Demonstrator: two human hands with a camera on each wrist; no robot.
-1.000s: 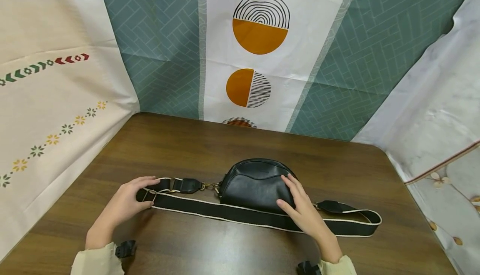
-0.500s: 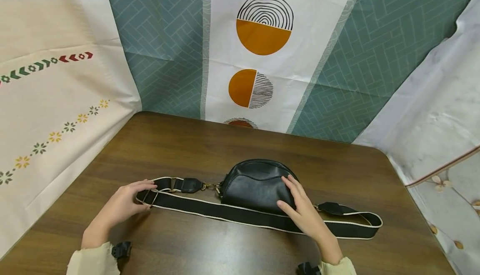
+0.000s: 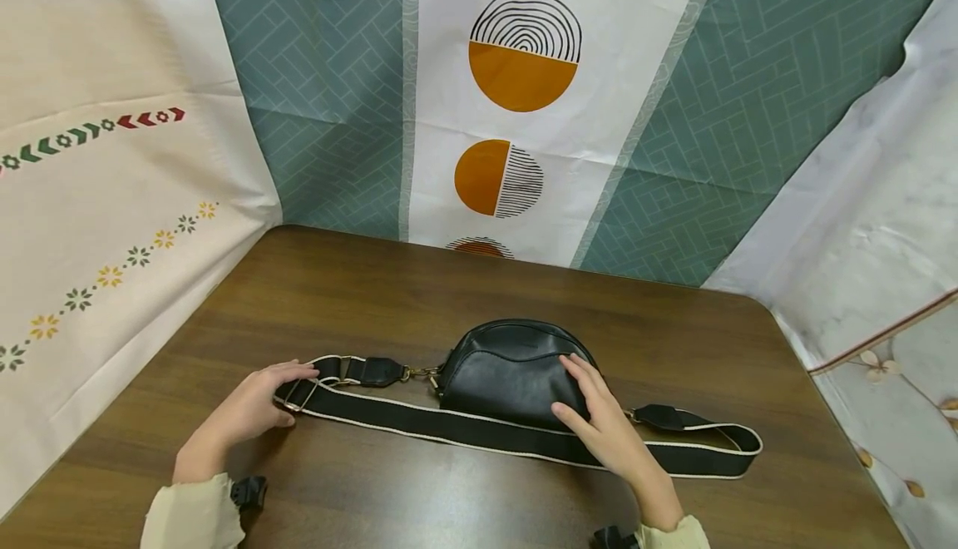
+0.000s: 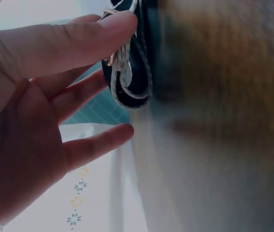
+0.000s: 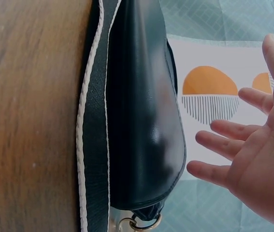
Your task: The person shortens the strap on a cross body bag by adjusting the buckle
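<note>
A black half-moon leather bag [image 3: 509, 374] lies mid-table, with its wide black strap [image 3: 464, 428] edged in white running along its front. At the strap's left fold, by the metal slider buckle [image 3: 298, 399], my left hand [image 3: 250, 408] pinches the strap between thumb and forefingers. In the left wrist view, the thumb covers part of the folded strap [image 4: 132, 99], while the other fingers extend behind it. My right hand [image 3: 609, 428] hovers at the bag's right side. Its fingers are spread and apart from the bag [image 5: 146, 121] in the right wrist view.
A brown wooden table [image 3: 359, 283] carries the bag. Behind it hangs a green and white patterned cloth [image 3: 329, 116], with white cloths at the left [image 3: 112, 200] and right [image 3: 883, 225]. The strap's right loop [image 3: 741, 441] lies beyond my right hand.
The left hand and the strap's left fold with its buckle have shifted slightly to the left and toward me. My right hand and the bag stay where they were.
</note>
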